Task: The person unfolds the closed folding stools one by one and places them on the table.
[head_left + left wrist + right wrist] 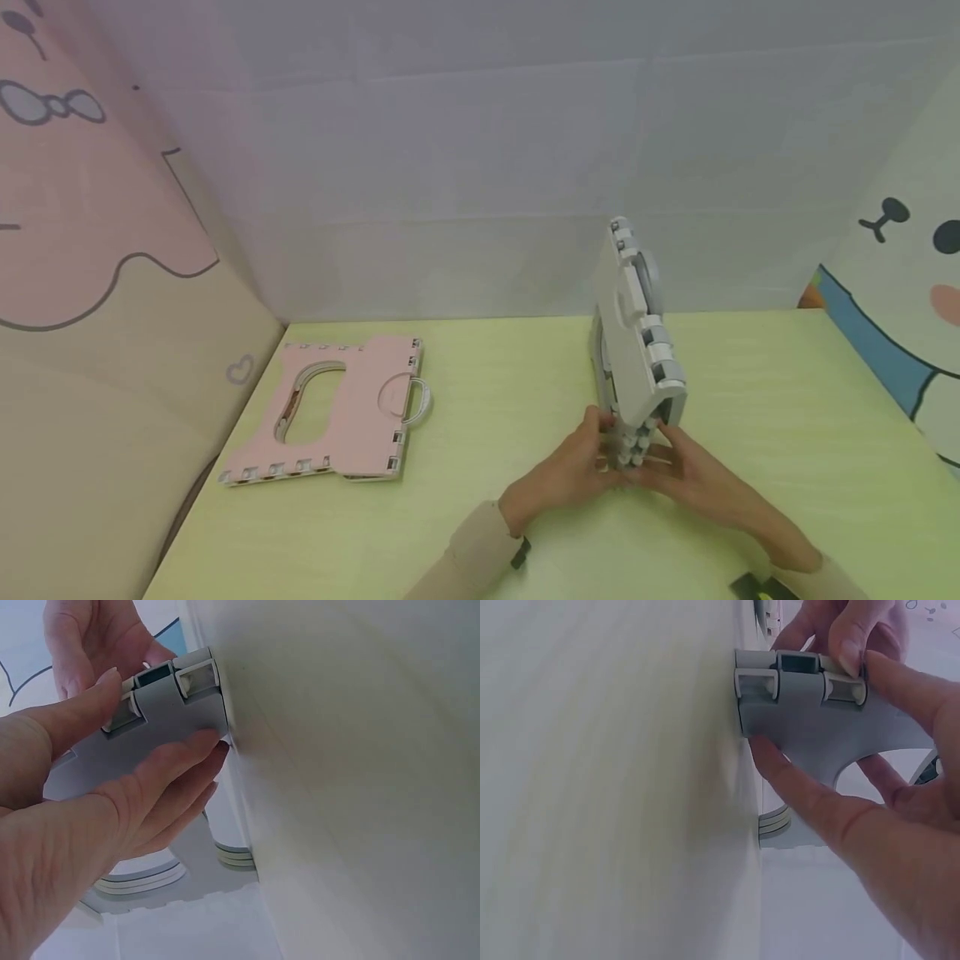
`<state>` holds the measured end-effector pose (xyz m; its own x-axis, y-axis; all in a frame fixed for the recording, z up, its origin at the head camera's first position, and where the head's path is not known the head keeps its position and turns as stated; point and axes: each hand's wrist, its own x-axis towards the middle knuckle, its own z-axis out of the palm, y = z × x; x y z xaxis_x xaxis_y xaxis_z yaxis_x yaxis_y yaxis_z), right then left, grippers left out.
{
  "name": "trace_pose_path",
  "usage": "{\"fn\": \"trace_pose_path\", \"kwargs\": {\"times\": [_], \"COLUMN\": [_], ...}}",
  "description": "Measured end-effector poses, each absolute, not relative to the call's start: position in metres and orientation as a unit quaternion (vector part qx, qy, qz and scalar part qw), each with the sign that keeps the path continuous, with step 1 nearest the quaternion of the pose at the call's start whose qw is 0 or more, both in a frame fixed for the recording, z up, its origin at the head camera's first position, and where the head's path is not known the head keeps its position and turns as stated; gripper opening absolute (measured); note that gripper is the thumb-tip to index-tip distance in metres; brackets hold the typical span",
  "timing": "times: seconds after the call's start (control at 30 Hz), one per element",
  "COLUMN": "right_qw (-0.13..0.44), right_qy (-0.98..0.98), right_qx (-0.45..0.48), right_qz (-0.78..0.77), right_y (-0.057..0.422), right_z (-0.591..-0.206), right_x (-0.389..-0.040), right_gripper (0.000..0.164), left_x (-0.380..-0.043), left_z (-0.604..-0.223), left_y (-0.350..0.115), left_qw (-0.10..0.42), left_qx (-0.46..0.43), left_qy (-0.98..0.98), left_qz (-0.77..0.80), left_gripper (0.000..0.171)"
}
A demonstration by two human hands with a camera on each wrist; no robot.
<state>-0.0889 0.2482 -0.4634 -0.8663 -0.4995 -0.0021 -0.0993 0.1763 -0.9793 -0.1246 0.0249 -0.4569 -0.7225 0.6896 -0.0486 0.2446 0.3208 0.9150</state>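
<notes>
A grey-and-white plastic folding stool [630, 350], folded into a thick panel, stands on edge right of the table's middle. Its hinged near end faces me. My left hand [566, 471] grips that end from the left, thumb close to the hinges and fingers along the side panel [150, 724]. From the right, my right hand [693, 483] holds the same end, with fingers spread over the grey panel [802, 720] near the tabletop. Both hands' fingertips come close together low at the hinges.
A pink folding stool [367, 408] lies folded flat on the left of the pale green table [480, 400], its round handle [423, 402] pointing right. A pale wall sheet [450, 167] rises behind the table, with cartoon-printed panels [892, 292] at the sides.
</notes>
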Motion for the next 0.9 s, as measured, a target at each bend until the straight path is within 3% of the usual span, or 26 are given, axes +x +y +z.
{"fn": "trace_pose_path", "kwargs": {"times": [0.37, 0.7, 0.9], "right_qw": [0.160, 0.119, 0.133], "right_qy": [0.742, 0.735, 0.738], "right_qx": [-0.225, -0.280, -0.271], "right_qz": [-0.611, -0.606, -0.604], "right_y": [0.2515, 0.2536, 0.2539], "right_z": [-0.4691, -0.4714, -0.4732], "right_x": [-0.0911, -0.0937, -0.0939], "right_gripper": [0.096, 0.091, 0.093], "left_x": [-0.1243, -0.1223, -0.1219], "left_z": [-0.4552, -0.4531, -0.4519], "left_y": [0.0240, 0.0243, 0.0227], "left_qw": [0.216, 0.211, 0.219], "left_qx": [0.313, 0.298, 0.287], "left_qy": [0.787, 0.798, 0.799], "left_qz": [0.486, 0.480, 0.481], "left_gripper": [0.053, 0.050, 0.052]}}
